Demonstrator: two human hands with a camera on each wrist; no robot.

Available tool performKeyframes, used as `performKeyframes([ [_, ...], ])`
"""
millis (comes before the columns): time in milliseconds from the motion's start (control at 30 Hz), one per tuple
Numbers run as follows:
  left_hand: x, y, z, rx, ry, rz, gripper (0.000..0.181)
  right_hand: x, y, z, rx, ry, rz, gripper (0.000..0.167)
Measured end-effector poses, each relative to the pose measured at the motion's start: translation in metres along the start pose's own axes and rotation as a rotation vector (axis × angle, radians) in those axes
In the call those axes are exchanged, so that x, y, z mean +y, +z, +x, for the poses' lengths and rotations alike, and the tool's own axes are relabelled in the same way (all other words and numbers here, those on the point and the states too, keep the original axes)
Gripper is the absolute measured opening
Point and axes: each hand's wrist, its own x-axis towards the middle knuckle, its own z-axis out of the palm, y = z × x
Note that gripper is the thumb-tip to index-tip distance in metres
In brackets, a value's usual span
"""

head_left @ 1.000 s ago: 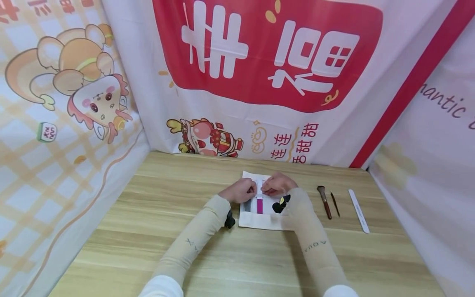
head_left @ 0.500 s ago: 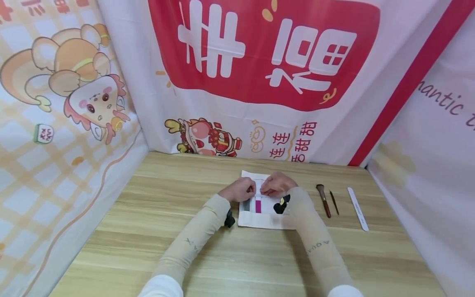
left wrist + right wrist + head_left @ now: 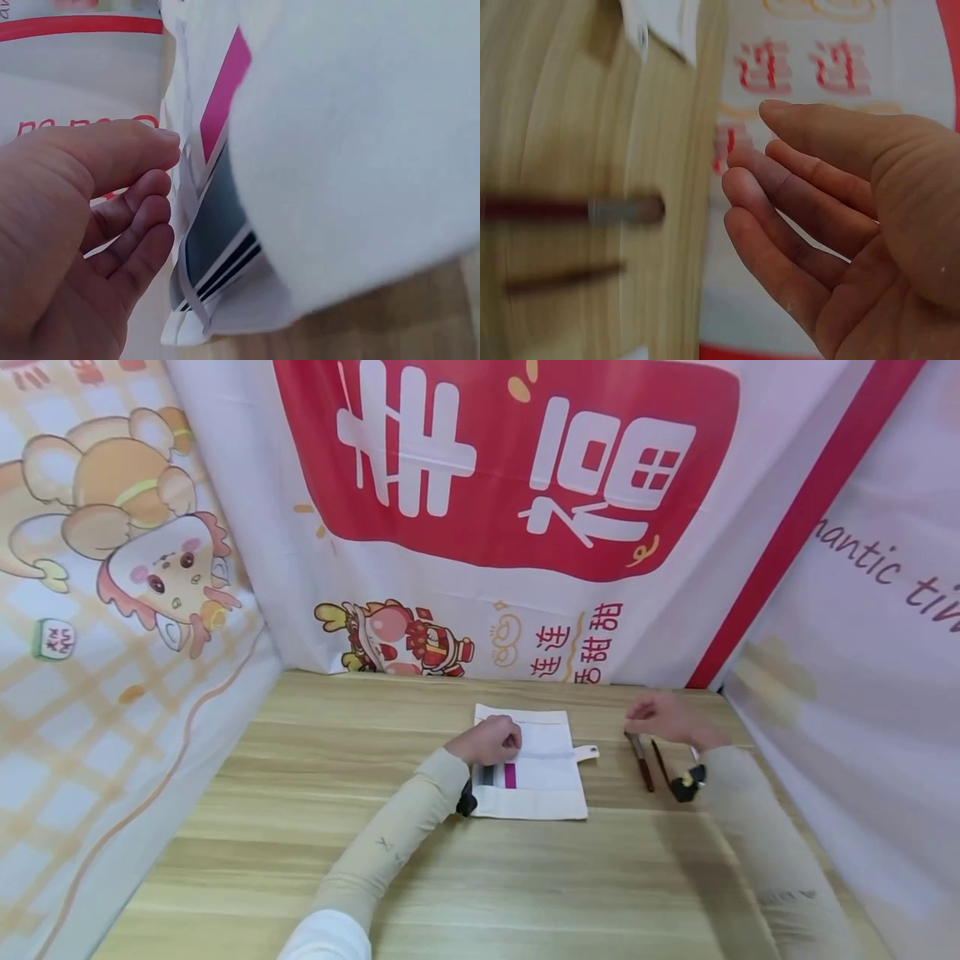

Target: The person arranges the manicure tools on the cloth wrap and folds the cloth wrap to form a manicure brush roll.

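Observation:
A white fabric pouch (image 3: 547,777) lies unfolded on the table, with a dark grey flat piece (image 3: 217,217) and a magenta strip (image 3: 226,90) in its left part. My left hand (image 3: 491,739) is over the pouch's left side, its fingers loosely curled beside the pouch's inner edge; nothing shows between them. My right hand (image 3: 663,718) hovers in the air near the bristle end of a brush (image 3: 642,768) with a red-brown handle. Its fingers are relaxed and hold nothing. Beside the brush lies a thin dark stick (image 3: 562,279).
A snap tab (image 3: 587,752) sticks out from the pouch's right edge. My right wrist mostly hides a white flat strip near the stick. A printed cloth (image 3: 510,560) hangs behind the wooden table (image 3: 360,735), and more cloth hangs on both sides.
My right hand has left the pouch and moved right, over to the brush. The left hand has stayed at the pouch. The whole head view has shifted slightly.

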Motion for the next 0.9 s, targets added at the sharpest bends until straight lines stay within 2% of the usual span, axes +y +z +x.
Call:
performKeyframes([
  [67, 0.001, 0.003, 0.001, 0.004, 0.004, 0.009, 0.009, 0.023, -0.014, -0.018, 0.059, 0.004, -0.046, 0.030],
  [200, 0.003, 0.007, 0.003, -0.008, -0.009, 0.022, 0.009, 0.071, -0.034, -0.053, 0.140, 0.085, -0.109, 0.036],
  [367, 0.003, 0.010, 0.006, -0.022, -0.037, 0.034, 0.008, 0.114, -0.028, -0.083, 0.190, 0.179, -0.077, 0.036],
  [433, 0.002, 0.011, 0.007, -0.021, -0.044, 0.031, 0.008, 0.123, -0.020, -0.090, 0.213, 0.208, -0.072, 0.034],
  [500, 0.002, 0.011, 0.008, -0.017, -0.042, 0.034, 0.008, 0.131, -0.010, -0.093, 0.227, 0.234, -0.008, 0.033],
  [667, 0.002, 0.012, 0.007, -0.004, -0.001, 0.057, 0.007, 0.142, 0.014, -0.093, 0.281, 0.315, 0.060, 0.037],
  [767, 0.003, 0.012, 0.006, 0.000, 0.012, 0.051, 0.007, 0.142, 0.022, -0.090, 0.294, 0.333, 0.018, 0.040],
  [900, 0.004, 0.010, 0.005, 0.003, 0.004, 0.039, 0.007, 0.136, 0.023, -0.083, 0.287, 0.323, -0.006, 0.040],
])
